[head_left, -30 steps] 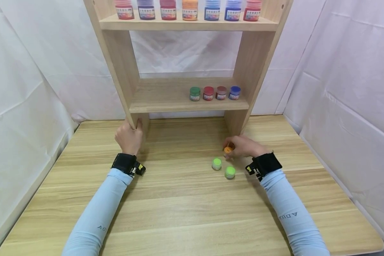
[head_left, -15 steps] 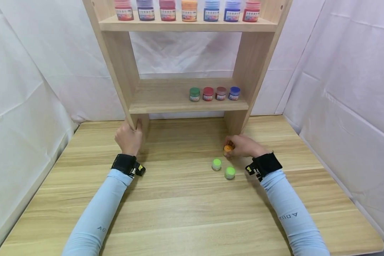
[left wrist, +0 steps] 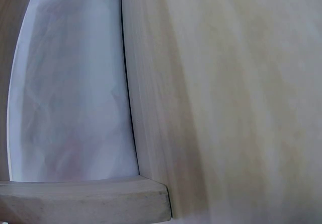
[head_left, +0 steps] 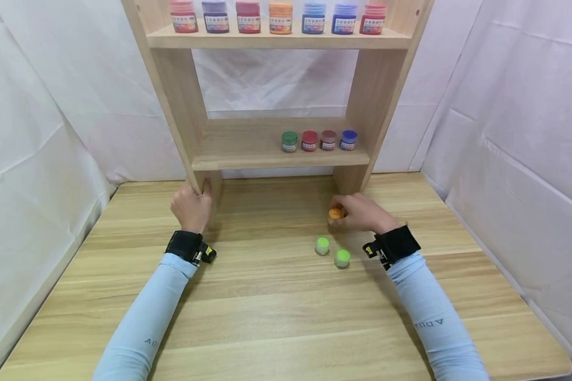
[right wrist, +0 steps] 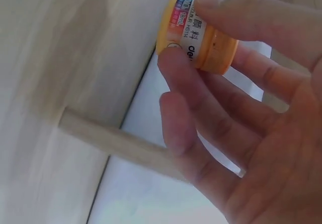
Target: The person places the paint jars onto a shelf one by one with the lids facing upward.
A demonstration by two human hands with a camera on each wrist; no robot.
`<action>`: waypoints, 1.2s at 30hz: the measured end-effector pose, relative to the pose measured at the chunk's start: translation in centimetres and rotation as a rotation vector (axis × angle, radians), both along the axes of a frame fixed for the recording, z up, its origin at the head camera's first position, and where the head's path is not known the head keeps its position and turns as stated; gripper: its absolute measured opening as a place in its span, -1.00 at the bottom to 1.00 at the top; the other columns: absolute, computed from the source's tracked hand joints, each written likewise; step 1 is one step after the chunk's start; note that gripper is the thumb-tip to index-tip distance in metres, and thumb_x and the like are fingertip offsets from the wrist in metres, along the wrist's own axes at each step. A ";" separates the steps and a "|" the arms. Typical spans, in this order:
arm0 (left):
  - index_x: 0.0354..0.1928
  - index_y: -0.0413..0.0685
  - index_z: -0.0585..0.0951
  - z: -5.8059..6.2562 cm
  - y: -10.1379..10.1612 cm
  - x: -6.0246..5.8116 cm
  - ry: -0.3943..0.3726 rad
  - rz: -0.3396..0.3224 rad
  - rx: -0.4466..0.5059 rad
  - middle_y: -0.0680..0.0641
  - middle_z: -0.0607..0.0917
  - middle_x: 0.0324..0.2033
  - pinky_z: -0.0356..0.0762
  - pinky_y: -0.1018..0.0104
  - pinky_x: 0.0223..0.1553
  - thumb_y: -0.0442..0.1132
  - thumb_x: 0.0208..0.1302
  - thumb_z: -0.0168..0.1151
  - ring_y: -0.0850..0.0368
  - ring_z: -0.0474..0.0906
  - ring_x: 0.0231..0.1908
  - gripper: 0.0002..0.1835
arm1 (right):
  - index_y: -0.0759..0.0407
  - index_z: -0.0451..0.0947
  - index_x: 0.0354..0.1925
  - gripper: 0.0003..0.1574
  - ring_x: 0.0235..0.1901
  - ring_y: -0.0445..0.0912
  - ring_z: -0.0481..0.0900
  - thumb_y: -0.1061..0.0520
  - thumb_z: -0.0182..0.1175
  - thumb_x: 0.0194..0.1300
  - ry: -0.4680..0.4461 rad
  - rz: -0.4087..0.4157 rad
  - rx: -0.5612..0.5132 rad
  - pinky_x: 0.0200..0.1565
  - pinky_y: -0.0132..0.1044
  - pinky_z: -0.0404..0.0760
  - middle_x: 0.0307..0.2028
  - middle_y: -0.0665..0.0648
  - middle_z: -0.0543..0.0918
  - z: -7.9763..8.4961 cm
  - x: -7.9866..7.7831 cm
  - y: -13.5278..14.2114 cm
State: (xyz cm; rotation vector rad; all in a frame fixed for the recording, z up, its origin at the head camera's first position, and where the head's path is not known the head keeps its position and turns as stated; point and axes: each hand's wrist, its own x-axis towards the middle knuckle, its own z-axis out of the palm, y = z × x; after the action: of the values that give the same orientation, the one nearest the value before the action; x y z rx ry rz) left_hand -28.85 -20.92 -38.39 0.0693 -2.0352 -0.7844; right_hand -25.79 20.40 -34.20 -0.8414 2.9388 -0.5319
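In the head view my left hand (head_left: 192, 207) grips the lower left side panel of the wooden shelf unit (head_left: 276, 161), thumb on the inner side. The left wrist view shows only the panel's edge (left wrist: 90, 200), the tabletop and white cloth. My right hand (head_left: 362, 212) pinches a small orange paint jar (head_left: 335, 214) between thumb and fingers, near the foot of the right side panel. Up close in the right wrist view, the paint jar (right wrist: 198, 35) lies tilted with its printed label showing. Two light green paint jars (head_left: 322, 245) (head_left: 342, 258) stand just in front of that hand.
On the middle shelf, green (head_left: 289, 142), red (head_left: 309, 141), brown (head_left: 328, 140) and blue (head_left: 348, 139) jars stand in a row toward the right. Several larger paint jars (head_left: 280, 19) line the upper shelf. White cloth (head_left: 519, 106) surrounds the wooden table (head_left: 248, 317).
My right hand has shifted slightly left and away from me with the orange paint jar. The left hand keeps its grip on the panel, and the green jars have not moved.
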 end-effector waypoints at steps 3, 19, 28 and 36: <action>-0.31 -0.25 0.60 0.1 -0.1 0.1 -0.002 -0.001 0.001 -0.31 0.74 -0.51 0.24 0.01 -0.55 -0.09 0.39 0.30 -0.22 0.48 -0.60 -0.69 | 0.16 0.65 0.01 -0.62 -0.35 -0.09 0.55 0.08 0.45 0.25 0.011 0.003 0.002 -0.20 -0.18 0.55 -0.27 0.06 0.69 0.6 0.1 -0.7; -0.24 -0.26 0.63 0.1 0.0 0.2 -0.005 -0.010 0.004 -0.32 0.77 -0.44 0.29 -0.03 -0.54 -0.10 0.38 0.30 -0.26 0.57 -0.56 -0.71 | 0.06 0.64 0.02 -0.66 -0.35 -0.12 0.54 0.01 0.40 0.33 0.187 0.123 -0.031 -0.26 -0.25 0.53 -0.25 -0.01 0.69 7.1 0.8 -6.0; -0.25 -0.24 0.62 0.0 -0.2 0.2 0.000 -0.003 0.001 -0.31 0.75 -0.49 0.29 -0.05 -0.55 -0.09 0.37 0.31 -0.26 0.55 -0.58 -0.71 | 0.10 0.63 0.08 -0.63 -0.37 -0.14 0.56 0.01 0.36 0.37 0.257 0.243 -0.067 -0.27 -0.28 0.54 -0.23 -0.01 0.69 10.4 1.2 -9.0; -0.28 -0.23 0.61 0.1 -0.3 0.0 0.010 -0.006 -0.008 -0.29 0.70 -0.57 0.21 0.04 -0.58 -0.10 0.38 0.31 -0.18 0.45 -0.63 -0.71 | 0.11 0.61 0.07 -0.63 -0.36 -0.12 0.56 0.03 0.37 0.36 0.334 0.254 -0.093 -0.27 -0.30 0.53 -0.15 0.03 0.74 12.1 0.9 -10.9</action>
State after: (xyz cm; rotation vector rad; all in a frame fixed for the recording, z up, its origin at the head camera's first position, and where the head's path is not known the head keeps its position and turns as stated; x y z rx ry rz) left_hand -28.82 -21.17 -38.30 0.0548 -2.0296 -0.7786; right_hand -24.85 9.45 -22.13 -1.4169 3.0389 -0.5617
